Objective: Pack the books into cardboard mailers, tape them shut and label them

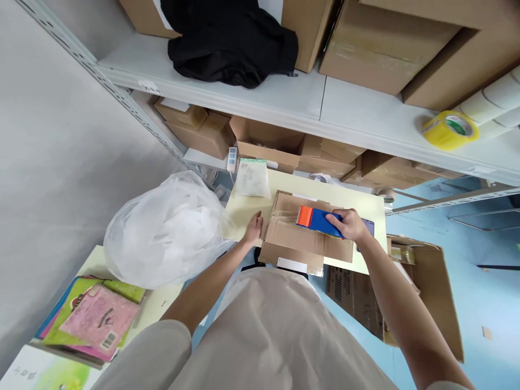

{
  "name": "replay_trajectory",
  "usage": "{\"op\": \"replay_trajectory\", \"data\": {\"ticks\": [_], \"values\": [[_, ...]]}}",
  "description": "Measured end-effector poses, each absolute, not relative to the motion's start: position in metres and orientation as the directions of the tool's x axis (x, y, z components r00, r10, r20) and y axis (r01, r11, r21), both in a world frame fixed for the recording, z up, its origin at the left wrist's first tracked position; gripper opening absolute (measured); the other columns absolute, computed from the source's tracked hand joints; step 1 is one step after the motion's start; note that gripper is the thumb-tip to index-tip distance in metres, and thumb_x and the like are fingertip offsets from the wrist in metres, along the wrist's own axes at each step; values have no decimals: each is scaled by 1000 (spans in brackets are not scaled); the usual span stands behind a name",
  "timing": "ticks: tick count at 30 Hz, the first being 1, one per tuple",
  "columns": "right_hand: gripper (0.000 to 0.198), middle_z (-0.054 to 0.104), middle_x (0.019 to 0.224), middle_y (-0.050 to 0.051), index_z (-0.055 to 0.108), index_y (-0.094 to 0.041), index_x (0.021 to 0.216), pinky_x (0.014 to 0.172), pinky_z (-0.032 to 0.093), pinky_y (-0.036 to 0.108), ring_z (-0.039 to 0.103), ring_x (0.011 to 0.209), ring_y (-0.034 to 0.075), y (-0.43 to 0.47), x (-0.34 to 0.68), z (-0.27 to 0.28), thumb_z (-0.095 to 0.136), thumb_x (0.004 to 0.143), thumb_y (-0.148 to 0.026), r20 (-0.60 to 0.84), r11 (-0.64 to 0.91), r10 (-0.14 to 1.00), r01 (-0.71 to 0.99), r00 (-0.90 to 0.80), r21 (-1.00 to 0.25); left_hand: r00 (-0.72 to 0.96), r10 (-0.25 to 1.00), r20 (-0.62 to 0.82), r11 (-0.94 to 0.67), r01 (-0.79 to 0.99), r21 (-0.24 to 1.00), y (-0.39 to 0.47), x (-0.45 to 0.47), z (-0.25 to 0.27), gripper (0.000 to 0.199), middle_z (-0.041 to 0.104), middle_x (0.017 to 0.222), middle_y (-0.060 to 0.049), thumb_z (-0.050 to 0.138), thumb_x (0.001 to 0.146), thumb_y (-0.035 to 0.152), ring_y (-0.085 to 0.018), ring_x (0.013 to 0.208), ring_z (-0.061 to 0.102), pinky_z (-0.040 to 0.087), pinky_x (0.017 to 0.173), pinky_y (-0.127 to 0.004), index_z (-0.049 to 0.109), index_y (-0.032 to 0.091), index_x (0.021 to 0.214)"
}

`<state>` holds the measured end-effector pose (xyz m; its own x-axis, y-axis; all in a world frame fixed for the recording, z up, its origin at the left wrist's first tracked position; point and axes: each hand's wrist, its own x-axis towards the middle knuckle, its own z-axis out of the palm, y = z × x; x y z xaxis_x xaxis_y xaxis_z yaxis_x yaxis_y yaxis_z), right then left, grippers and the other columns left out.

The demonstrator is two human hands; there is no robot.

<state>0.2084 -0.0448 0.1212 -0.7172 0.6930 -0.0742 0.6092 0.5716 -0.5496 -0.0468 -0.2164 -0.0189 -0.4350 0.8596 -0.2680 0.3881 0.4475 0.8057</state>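
My right hand point(350, 225) is wrapped round a blue and orange tape dispenser point(323, 221). The dispenser lies over a flat piece of brown cardboard point(298, 236), its orange end pointing left. Clear tape shows on the cardboard near that end. Just off the cardboard's left edge is my left hand point(254, 227), seen from the side with its fingers apart and nothing in it. A white label point(291, 265) sits on the cardboard's near flap. Partly hidden behind my right hand, a phone point(368, 226) rests on the pale yellow table point(241, 208).
A white packet point(252, 179) lies at the table's back left. Left of it bulges a clear plastic bag point(162, 233) of white material. Shelves with boxes point(377, 46), a black garment point(231, 43) and yellow tape point(449, 130) run above. An open carton point(436, 292) stands right.
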Motion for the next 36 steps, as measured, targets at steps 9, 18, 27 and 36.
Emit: {"op": "replay_trajectory", "data": {"ticks": [9,18,27,36], "values": [[52,44,48,-2,39,-22,51,53,30,26,37,47,11,-41,208,125,41,84,-62,-140,544,678,621,-721,-564,108,986,-125,-24,845,534,-193,-38,50,152,-6,154,-29,71,44,73,-37,144,5,12,114,-49,-20,5,145],[51,48,50,0,47,-21,52,53,25,27,41,48,12,-25,230,149,45,82,-63,-235,556,694,714,-680,-425,64,963,-263,32,938,345,-190,-32,65,148,-5,155,-25,67,48,73,-36,144,7,-6,111,-59,-25,5,143],[51,51,45,-1,52,-21,52,49,30,27,44,44,13,21,382,113,46,79,-65,-349,440,735,801,-581,-406,-7,937,-350,66,985,157,-188,-24,73,143,-4,156,-23,63,51,75,-40,143,4,-3,110,-62,-17,5,146],[53,57,55,3,56,-21,59,56,33,26,53,55,16,18,333,93,35,85,-62,-263,593,665,708,-700,-384,-129,922,-365,141,990,8,-216,-53,79,141,1,155,-26,64,53,74,-42,143,0,2,108,-66,-13,3,147]]}}
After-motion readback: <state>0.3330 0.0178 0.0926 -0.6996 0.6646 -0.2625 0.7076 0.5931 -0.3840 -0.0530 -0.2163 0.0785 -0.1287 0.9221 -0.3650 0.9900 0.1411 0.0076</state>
